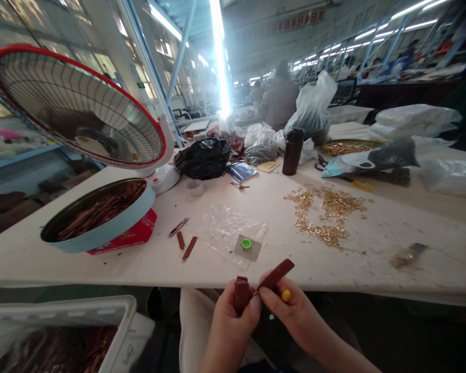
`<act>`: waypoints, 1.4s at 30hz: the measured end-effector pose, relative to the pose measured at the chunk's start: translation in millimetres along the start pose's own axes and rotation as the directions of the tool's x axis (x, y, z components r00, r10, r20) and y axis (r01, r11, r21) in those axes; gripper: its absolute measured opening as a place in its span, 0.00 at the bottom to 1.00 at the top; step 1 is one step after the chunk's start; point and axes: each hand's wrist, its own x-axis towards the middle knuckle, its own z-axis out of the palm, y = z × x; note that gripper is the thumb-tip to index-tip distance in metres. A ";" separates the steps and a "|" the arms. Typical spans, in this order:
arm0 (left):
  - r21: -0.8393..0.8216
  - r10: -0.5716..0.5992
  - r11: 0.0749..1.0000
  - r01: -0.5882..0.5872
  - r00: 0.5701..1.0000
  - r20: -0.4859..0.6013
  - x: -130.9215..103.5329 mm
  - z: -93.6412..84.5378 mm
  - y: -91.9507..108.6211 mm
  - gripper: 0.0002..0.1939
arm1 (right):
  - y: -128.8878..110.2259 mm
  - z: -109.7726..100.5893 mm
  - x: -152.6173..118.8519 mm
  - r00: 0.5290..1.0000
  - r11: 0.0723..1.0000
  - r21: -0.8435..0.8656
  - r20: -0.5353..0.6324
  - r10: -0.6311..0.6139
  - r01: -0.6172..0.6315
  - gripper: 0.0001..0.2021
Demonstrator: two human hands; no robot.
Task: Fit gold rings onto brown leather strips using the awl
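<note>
At the table's front edge, my left hand (232, 320) is closed on a small bundle of brown leather strips (241, 295). My right hand (298, 313) pinches one longer brown leather strip (278, 272), which slants up to the right. The fingertips of both hands meet at a small gold-coloured bit, too small to make out. A yellow round end (286, 296) shows between my right fingers; the rest of it is hidden. Just beyond my hands lies a green cap (246, 243) on a small grey square. Two loose leather strips (189, 248) rest farther left.
Gold-coloured metal loops (328, 210) are spread to the right. A round tin (142, 213) of leather strips tilts on a red box beside a fan (81, 109). Thread snips (178, 227), a dark bottle (293, 152) and plastic bags stand farther back. A white crate (130, 311) is lower left.
</note>
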 end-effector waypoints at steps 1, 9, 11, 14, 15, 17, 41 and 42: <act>0.012 0.003 1.000 -0.002 1.000 -0.005 0.3 0.6 0.9 0.12 | 1.5 -0.3 0.1 1.000 1.000 -0.010 -0.009 -0.006 0.006 0.11; -0.035 -0.054 0.998 0.055 0.998 0.020 -3.9 -3.7 10.1 0.10 | 9.3 -14.4 3.1 0.989 0.994 -0.020 0.104 0.105 -0.104 0.18; -0.049 -0.060 0.997 0.062 0.997 0.043 -4.2 -4.7 10.5 0.11 | 10.6 -16.9 2.9 0.988 0.993 -0.034 0.106 0.113 -0.110 0.20; -0.082 -0.081 0.993 0.088 0.993 0.088 -3.1 -6.1 9.9 0.13 | 12.4 -17.8 2.6 0.989 0.993 -0.063 0.106 0.104 -0.098 0.20; -0.101 -0.091 0.990 0.102 0.990 0.107 -2.5 -6.6 9.7 0.13 | 12.9 -17.6 2.7 0.989 0.993 -0.074 0.104 0.100 -0.093 0.20; -0.153 -0.115 0.978 0.139 0.981 0.153 -1.3 -7.5 9.9 0.15 | 13.2 -16.9 3.4 0.991 0.993 -0.086 0.096 0.092 -0.083 0.20; -0.094 -0.111 0.989 0.118 0.991 0.079 1.0 -4.8 11.6 0.17 | -4.2 -8.8 8.6 0.991 0.978 -0.196 0.105 0.088 -0.066 0.05; -0.128 -0.141 0.979 0.156 0.983 0.116 0.5 -5.4 12.0 0.18 | -4.3 -8.3 7.5 0.991 0.979 -0.191 0.101 0.086 -0.066 0.05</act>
